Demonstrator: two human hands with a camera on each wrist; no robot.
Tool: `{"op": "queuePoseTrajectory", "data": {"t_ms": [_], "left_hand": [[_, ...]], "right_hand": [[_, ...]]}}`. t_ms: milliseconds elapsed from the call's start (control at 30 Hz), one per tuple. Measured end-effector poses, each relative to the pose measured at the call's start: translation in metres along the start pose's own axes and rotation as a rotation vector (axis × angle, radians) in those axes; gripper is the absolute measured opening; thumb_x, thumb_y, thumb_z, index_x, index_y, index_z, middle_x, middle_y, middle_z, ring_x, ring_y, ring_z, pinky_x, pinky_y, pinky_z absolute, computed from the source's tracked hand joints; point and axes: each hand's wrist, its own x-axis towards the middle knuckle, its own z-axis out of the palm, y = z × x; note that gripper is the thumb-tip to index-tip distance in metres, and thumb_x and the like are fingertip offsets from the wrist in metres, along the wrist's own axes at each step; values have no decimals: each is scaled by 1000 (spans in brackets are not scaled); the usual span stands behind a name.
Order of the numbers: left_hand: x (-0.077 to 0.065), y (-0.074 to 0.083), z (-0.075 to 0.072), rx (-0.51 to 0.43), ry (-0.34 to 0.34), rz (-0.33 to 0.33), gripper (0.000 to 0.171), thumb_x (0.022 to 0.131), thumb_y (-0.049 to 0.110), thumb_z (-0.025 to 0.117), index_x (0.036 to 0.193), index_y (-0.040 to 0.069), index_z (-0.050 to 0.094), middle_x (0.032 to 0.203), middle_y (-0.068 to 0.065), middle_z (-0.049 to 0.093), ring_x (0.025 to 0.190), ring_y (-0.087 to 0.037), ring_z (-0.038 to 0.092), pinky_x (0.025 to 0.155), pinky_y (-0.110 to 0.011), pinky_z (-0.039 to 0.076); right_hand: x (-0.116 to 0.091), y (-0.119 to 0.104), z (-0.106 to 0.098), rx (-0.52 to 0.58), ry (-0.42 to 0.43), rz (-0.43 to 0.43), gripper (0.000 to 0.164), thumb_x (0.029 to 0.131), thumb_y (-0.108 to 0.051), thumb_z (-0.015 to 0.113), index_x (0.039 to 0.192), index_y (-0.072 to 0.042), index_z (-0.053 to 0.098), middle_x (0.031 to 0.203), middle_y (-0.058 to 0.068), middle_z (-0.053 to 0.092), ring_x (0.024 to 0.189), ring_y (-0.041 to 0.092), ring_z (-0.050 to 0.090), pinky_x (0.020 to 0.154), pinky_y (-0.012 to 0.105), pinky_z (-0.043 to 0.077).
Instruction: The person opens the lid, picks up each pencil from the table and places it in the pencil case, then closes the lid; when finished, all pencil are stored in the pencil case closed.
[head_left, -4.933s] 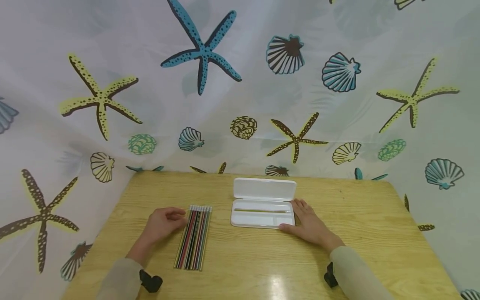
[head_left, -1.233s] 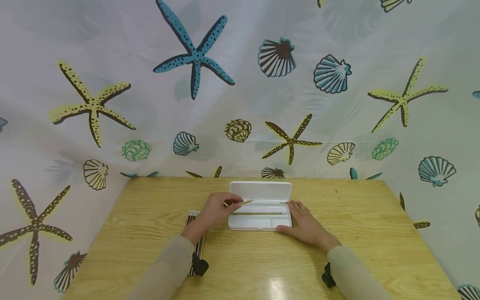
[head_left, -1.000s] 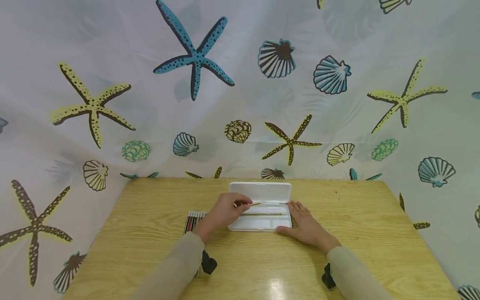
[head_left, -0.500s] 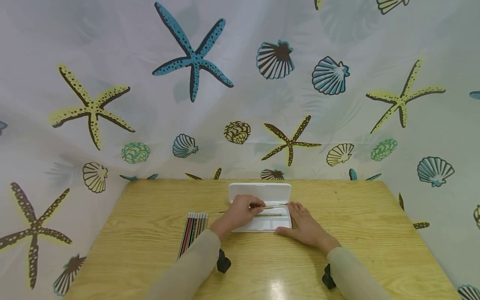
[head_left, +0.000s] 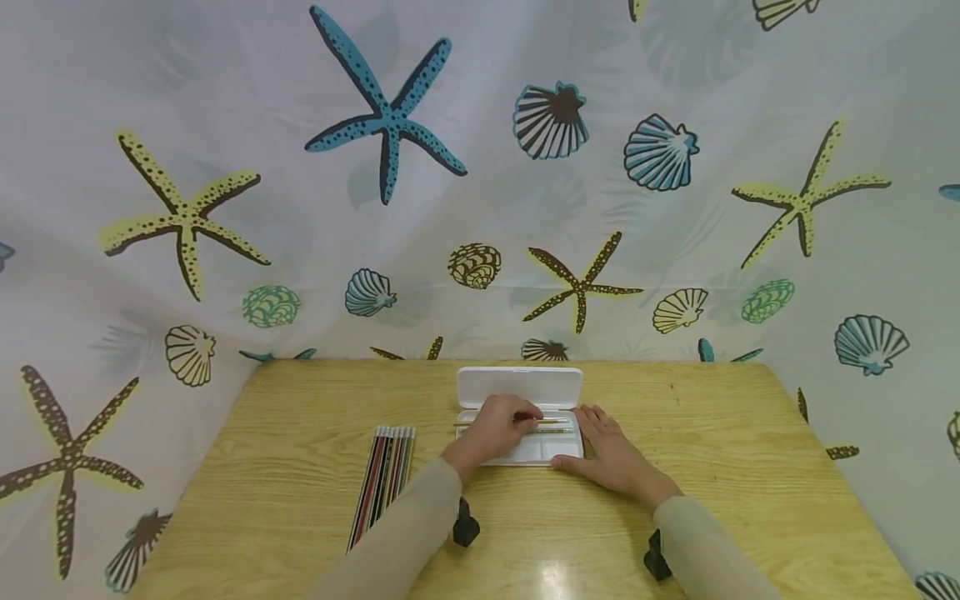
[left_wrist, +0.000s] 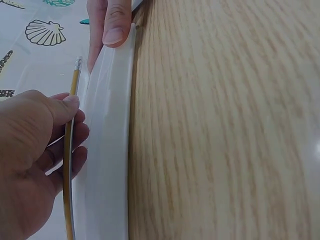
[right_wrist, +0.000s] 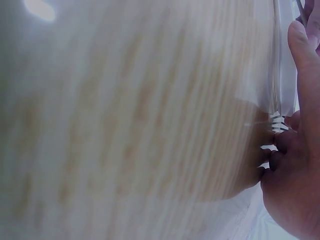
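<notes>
Clearly, from my station, the left hand (head_left: 495,431) pinches: its thumb presses a gold-coloured pencil (left_wrist: 67,150) against the fingers, which curl behind the shaft. I see that pencil lying lengthwise over the white case (head_left: 531,451), eraser end toward three o'clock; whether it touches the case, I cannot tell. The right hand (head_left: 611,450) rests at the case's three o'clock end, thumb set well apart from the fingers and touching the near rim.

The left sleeve (head_left: 412,529) reaches in from between seven and eight o'clock, the right sleeve (head_left: 705,542) from four. A second pencil (head_left: 557,431) lies inside the case, just nearer me; the raised lid (head_left: 520,387) stands at twelve. Between eight and nine, a row of pencils (head_left: 380,475) rests on the wood-grain table (head_left: 600,533), partly behind the left sleeve. Beyond, at twelve, hangs pale cloth (head_left: 495,200) printed with starfish and shells.
</notes>
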Motion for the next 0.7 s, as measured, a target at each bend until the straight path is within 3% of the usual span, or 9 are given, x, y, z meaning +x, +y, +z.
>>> {"op": "queuePoseTrajectory", "data": {"t_ms": [333,700], "left_hand": [[4,-6,13,26,-18,-46,15,101,6,70,110,6,81,107,-9,80,100,-20,73,90,-36,60],[6,-8,19,53,0,-13,14,100,5,70,109,5,81,105,-9,80,99,-21,74,88,-34,60]], "right_hand": [[1,3,1,1,6,-8,110,94,-71,64,169,-6,17,174,22,19,164,43,11,131,59,15],[0,2,1,0,3,-7,110,94,-71,64,169,-6,16,175,22,19,164,43,10,131,59,15]]}}
